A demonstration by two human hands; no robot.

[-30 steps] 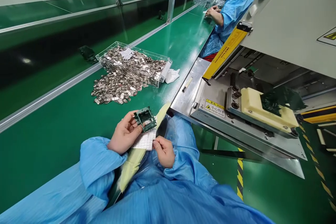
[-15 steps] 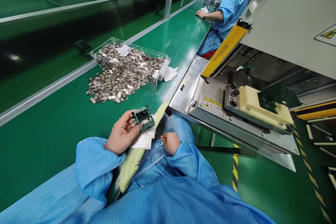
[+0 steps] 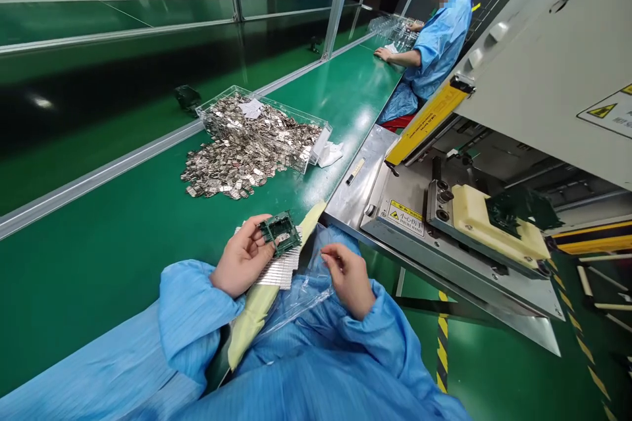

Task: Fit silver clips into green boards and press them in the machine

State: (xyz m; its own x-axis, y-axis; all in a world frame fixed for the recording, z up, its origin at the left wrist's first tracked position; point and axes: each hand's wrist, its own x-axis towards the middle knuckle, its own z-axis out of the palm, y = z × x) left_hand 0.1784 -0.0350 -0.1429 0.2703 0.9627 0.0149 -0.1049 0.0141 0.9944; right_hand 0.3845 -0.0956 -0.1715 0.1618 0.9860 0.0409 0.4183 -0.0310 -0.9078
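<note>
Head view | left hand [image 3: 241, 258] grips green circuit board [image 3: 280, 233], squarish, no clear long axis, atop silver strip sheet [image 3: 279, 271] | right hand [image 3: 348, 279] curled, just right of board, above clear plastic bag [image 3: 301, 296], any held item unclear | green bench [image 3: 99, 263] left, metal-piece pile [image 3: 222, 171] ahead | press machine [image 3: 444, 223] right, co-worker [image 3: 439, 46] beyond
</note>
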